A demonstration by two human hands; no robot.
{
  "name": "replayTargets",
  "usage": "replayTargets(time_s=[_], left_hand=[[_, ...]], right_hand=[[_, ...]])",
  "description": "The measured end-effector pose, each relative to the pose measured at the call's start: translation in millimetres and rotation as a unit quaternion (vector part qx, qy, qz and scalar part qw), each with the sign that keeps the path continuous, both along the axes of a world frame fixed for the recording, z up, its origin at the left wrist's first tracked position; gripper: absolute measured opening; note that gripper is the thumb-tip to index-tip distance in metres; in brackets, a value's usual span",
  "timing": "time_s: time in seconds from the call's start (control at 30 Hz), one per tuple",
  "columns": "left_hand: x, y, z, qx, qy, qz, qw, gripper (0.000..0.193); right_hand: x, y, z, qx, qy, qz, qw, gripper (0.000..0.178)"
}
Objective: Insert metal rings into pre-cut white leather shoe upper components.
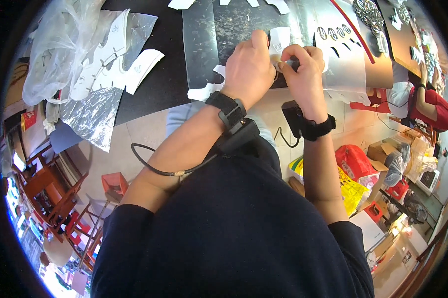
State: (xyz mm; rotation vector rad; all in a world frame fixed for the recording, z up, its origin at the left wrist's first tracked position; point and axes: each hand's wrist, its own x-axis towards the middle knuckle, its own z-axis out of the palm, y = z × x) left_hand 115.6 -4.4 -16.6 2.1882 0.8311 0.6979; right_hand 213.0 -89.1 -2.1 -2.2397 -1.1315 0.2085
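Close together over the table's near edge, my hands meet at a white cut-out piece (279, 38), flat and shaped like a shoe part. My left hand (250, 69) is closed on its left side, with the fingertips mostly hidden. From the right, thumb and forefinger of my right hand (304, 65) pinch at its lower end; the small detail between them is too fine to make out. Another white cut-out piece (206, 92) lies below my left hand. To the right lie several oval dark-rimmed buckles (332, 33) in a row, with small black strips (344, 47) beneath.
Clear plastic sheeting (199, 44) covers part of the dark table (159, 79). At left, white pieces (107, 64) lie beside a plastic bag (60, 54). A red strip (355, 32) and a metal pile (367, 12) are at right. Another person (435, 107) sits far right.
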Motion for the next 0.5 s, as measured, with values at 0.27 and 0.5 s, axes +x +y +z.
replayTargets(time_s=[0.27, 0.5], left_hand=[[-1.5, 0.1, -5.2, 0.009, -0.016, 0.0, 1.0, 0.031], [-4.6, -0.8, -1.4, 0.007, -0.038, -0.012, 0.999, 0.029]], right_hand=[[0.3, -0.3, 0.1, -0.011, -0.02, 0.014, 1.0, 0.016], [2.9, -1.9, -7.1, -0.034, -0.048, 0.002, 0.998, 0.014]])
